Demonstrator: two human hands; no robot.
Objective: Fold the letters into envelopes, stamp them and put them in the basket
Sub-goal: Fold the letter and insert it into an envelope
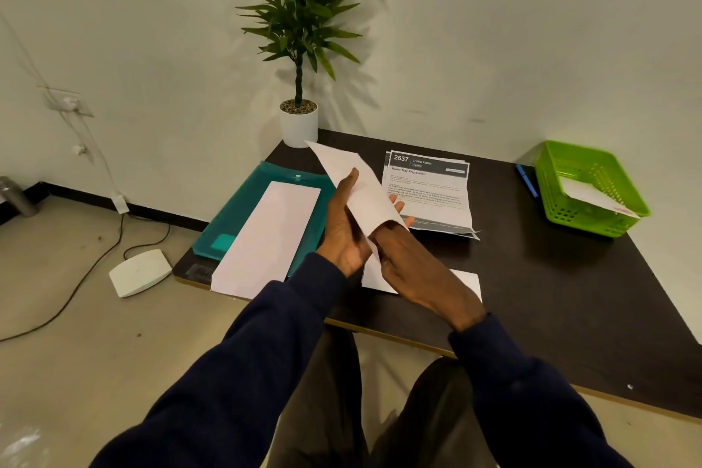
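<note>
The envelope [357, 182] is held aloft, just left of the letter stack [433, 198]. It is pinched by the left hand [342, 228] and supported underneath by the right hand [418, 270], fingers extended.

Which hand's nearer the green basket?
Right. The right hand is mid-table, left of the green basket; the left hand, gripping the envelope, sits farther left, by the teal folder.

The envelope [364, 201] is matt white paper, the basket [558, 211] perforated green plastic, the folder [243, 201] translucent teal plastic
</note>
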